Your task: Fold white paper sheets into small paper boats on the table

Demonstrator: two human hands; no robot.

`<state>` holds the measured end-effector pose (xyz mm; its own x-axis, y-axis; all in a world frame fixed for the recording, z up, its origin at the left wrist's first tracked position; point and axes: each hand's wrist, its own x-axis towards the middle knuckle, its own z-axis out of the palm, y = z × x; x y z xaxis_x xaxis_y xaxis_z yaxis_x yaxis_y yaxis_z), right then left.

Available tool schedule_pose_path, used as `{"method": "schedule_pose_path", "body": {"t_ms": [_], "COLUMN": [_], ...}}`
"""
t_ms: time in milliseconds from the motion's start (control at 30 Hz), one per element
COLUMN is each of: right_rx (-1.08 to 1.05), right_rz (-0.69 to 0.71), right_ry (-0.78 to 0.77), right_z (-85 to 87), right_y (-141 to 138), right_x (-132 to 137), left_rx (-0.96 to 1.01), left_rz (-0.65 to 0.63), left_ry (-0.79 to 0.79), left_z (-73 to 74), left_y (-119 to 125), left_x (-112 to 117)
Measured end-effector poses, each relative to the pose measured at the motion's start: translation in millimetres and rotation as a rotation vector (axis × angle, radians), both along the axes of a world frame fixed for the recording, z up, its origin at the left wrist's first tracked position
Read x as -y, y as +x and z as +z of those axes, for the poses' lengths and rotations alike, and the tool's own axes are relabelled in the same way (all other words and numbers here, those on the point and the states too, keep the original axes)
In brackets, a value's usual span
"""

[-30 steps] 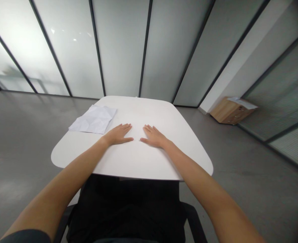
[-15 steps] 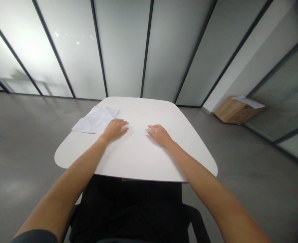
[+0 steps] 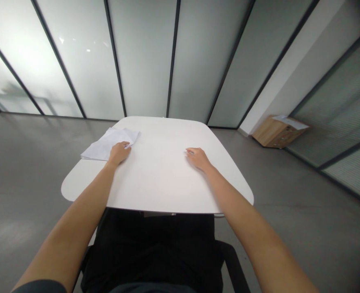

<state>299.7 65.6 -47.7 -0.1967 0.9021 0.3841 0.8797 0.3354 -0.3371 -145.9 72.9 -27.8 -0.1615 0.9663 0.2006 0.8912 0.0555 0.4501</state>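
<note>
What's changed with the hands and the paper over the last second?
The left hand has slid away from the middle of the white table and now sits on the edge of the creased paper sheet; whether it grips cannot be told. The right hand has moved outward, fingers drawn in. The paper and the wooden cabinet on the floor look unmoved.

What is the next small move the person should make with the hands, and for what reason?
Probably the right hand should slide over to the creased white paper. It rests on the bare part of the white table, apart from the paper, while the left hand sits at the paper's edge and could steady it.
</note>
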Motion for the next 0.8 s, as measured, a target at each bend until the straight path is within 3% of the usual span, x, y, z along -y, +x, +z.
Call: {"method": "schedule_pose_path", "body": {"t_ms": [133,267,367,533,633,800], "right_rx": [0.043,0.057,0.067,0.081,0.091,0.113], "right_rz": [0.011,0.006,0.011,0.012,0.009,-0.015], "right_ry": [-0.031,-0.049,-0.046,-0.062,-0.062,-0.062], "right_z": [0.8,3.1,5.0,6.8,6.8,8.2], "right_y": [-2,-3,-4,-5,-4,-10], "right_x": [1,3,5,6,6,7], "left_rx": [0.108,0.014,-0.103,-0.268,-0.318,-0.317], "left_rz": [0.094,0.118,0.014,-0.299,-0.379,-0.501], "left_ry": [0.061,0.211,0.227,0.207,0.111,0.091], "left_z": [8.9,19.8,24.1,16.0,10.5,13.1], "left_y": [1,13,33,77,96,113], "left_x": [5,17,27,42,52,66]}}
